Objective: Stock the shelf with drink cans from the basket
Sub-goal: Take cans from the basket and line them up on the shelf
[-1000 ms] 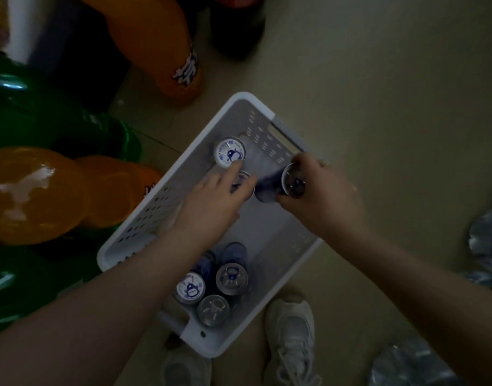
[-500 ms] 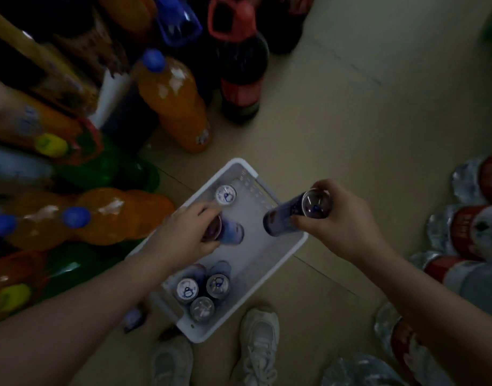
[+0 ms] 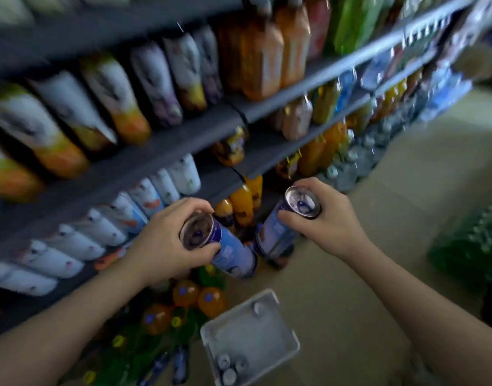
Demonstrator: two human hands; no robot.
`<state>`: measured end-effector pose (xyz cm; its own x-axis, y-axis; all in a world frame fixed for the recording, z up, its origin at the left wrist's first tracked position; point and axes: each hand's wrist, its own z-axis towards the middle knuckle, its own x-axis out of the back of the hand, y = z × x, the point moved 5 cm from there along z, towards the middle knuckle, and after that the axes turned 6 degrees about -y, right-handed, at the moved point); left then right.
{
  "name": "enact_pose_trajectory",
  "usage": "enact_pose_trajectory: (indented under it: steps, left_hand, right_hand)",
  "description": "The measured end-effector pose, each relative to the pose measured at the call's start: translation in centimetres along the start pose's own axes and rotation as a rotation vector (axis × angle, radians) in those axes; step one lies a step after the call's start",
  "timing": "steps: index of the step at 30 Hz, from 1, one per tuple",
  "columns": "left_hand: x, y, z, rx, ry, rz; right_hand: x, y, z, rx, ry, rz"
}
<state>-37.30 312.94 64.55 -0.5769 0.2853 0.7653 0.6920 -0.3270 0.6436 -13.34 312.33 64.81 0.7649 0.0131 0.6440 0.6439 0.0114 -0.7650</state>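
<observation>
Your left hand (image 3: 167, 240) fingers wrap a smooth blue cylindrical can (image 3: 225, 250); your right hand (image 3: 327, 221) grips another glossy can (image 3: 275, 232), silvery lids facing you. Below them lies the white plastic basket (image 3: 286, 327); beyond, grey shelf (image 3: 183, 137) edges.

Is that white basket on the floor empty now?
Not empty. The basket holds a few cans upright at its near end and one at the far end.

left hand (image 3: 167, 240) and right hand (image 3: 327, 221) bare; both forearms bare, no sleeves, rings or watch visible
</observation>
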Motion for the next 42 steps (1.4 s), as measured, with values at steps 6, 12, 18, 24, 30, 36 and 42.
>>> enact_pose_trajectory:
  steps: [6,12,18,24,30,36,42]
  left_hand:
    - [15.8,5.5,-7.0,0.055,0.401,-0.004]
    - [29.3,9.2,-16.0,0.105,0.569,0.312]
    - [42.6,10.3,-24.0,0.204,0.799,0.513]
    - [54.3,11.2,-29.5,0.169,1.003,0.575]
    - [64.5,7.3,-32.1,0.289,0.954,0.643]
    - [69.8,-0.1,-31.7,0.333,0.912,0.693]
    - [72.0,-4.8,-29.9,0.296,0.906,0.562]
  right_hand:
    - [1.4,-18.5,2.1,0.334,0.082,0.118]
    - [-0.5,-36.6,0.3,0.662,-0.056,0.043]
    - [-1.7,-51.0,-1.9,0.839,0.019,0.108]
    - [-1.6,-63.3,-2.0,0.910,0.162,0.205]
    - [-6.4,-73.8,-1.4,0.968,0.230,0.105]
    - [-15.3,-80.8,2.1,0.923,0.271,-0.233]
    - [-20.7,-83.6,7.6,0.759,0.234,-0.278]
